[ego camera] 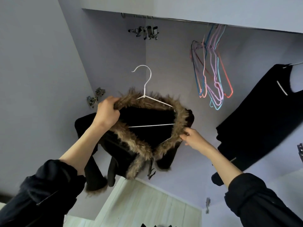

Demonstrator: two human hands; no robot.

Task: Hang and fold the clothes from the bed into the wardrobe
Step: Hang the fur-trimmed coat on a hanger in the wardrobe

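A black jacket (pixel 144 136) with a brown fur collar hangs in the air in front of the open wardrobe. A white wire hanger (pixel 145 89) sits inside its neck, hook pointing up and free of the rail. My left hand (pixel 106 114) grips the fur collar at the left. My right hand (pixel 192 139) pinches the fur collar at the lower right. The wardrobe rail (pixel 172 19) runs across the top, well above the hook.
Several coloured empty hangers (pixel 211 74) hang from the rail to the right. A black garment (pixel 262 120) hangs at far right on a white hanger. Metal clip hangers (pixel 146 32) hang at the rail's left. Door hinges (pixel 95 97) sit on the left panel. Pale wood floor (pixel 147 202) lies below.
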